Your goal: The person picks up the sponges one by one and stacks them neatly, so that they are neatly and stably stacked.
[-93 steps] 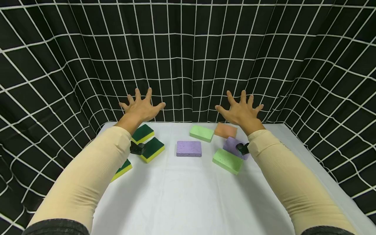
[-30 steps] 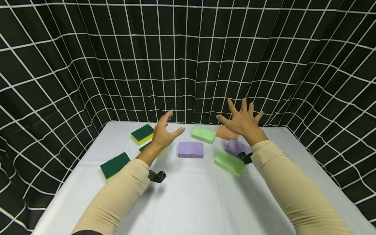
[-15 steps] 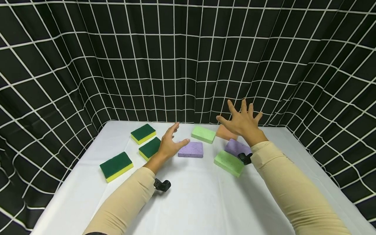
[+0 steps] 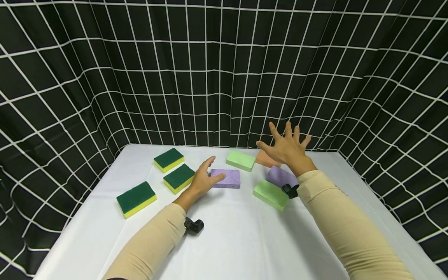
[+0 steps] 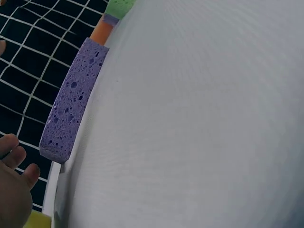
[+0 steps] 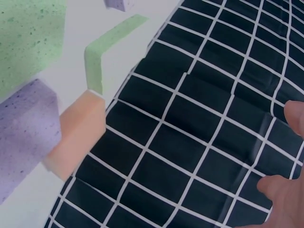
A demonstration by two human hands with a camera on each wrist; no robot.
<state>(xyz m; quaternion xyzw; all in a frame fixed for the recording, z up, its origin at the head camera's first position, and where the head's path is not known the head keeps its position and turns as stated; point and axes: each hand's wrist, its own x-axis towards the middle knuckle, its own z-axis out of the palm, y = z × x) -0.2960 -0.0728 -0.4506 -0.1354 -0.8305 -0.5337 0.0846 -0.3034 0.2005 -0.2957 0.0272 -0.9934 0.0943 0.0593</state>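
Head view shows the left hand [image 4: 201,181] low over the bench [image 4: 224,237], fingers extended and thumb spread apart from them, holding nothing. Its thumb overlaps the middle purple sponge [image 4: 231,179]; the left wrist view shows a gap between the fingers and that sponge, which lies flat just beyond the hand. The right hand [image 4: 288,151] is raised with all its fingers fanned wide, holding nothing, and partly covers an orange sponge [image 4: 266,158].

Next to the left hand lies a green-and-yellow scouring sponge [image 4: 178,178]; a second such sponge [image 4: 168,159] sits just behind it, and a third [image 4: 136,199] lies farther left and closer to the person. Below the right hand, another purple sponge [image 4: 280,176] lies just beside a pale green sponge [image 4: 269,194]. A farther pale green sponge [image 4: 240,160] rests between the middle purple one and the back edge.

Tan sleeves [image 4: 148,241] cover both forearms, and a black device [image 4: 195,225] sits at each wrist. Black cloth [image 4: 215,87] with a white grid surrounds the back and sides.
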